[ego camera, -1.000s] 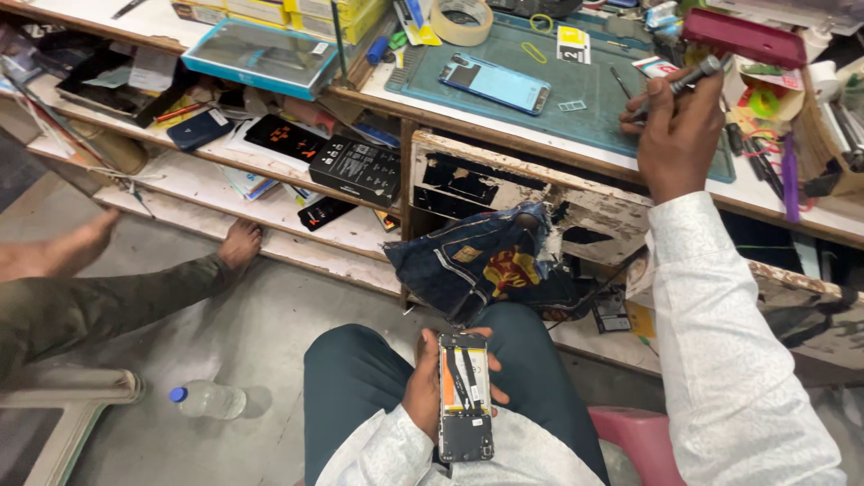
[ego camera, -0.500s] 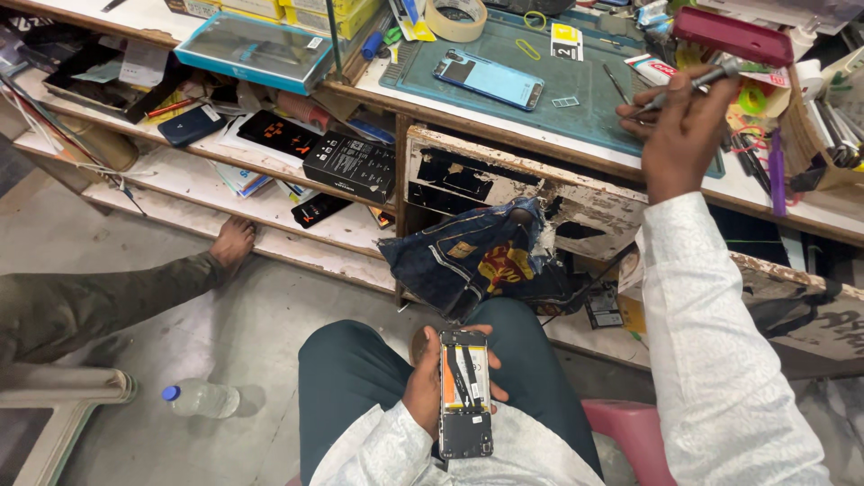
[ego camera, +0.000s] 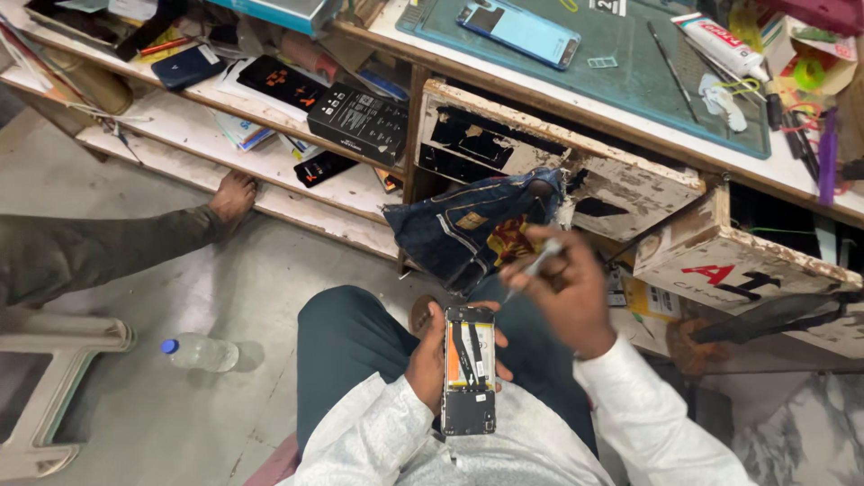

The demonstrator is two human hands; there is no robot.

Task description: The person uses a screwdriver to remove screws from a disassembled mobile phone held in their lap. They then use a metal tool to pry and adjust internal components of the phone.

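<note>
My left hand [ego camera: 430, 358] holds an opened smartphone [ego camera: 469, 369] upright over my lap, its back cover off and the inner parts and an orange strip showing. My right hand [ego camera: 567, 286] is just above and right of the phone, fingers closed on a thin silver tool [ego camera: 533, 267] that points down toward the phone's top edge. The tool's tip is blurred, so contact with the phone cannot be told.
A green work mat [ego camera: 630, 67] on the bench carries a blue phone [ego camera: 517, 30], tweezers and a tube. Worn white drawers [ego camera: 621, 184] hang open with a denim cloth [ego camera: 468, 225] draped. Shelves at left hold black boxes [ego camera: 364, 121]. Another person's leg [ego camera: 108, 247] and a water bottle [ego camera: 200, 352] lie on the floor.
My right hand has come down from the bench top to just above the phone, carrying the thin tool. The view has shifted closer and lower. My left hand still holds the phone.
</note>
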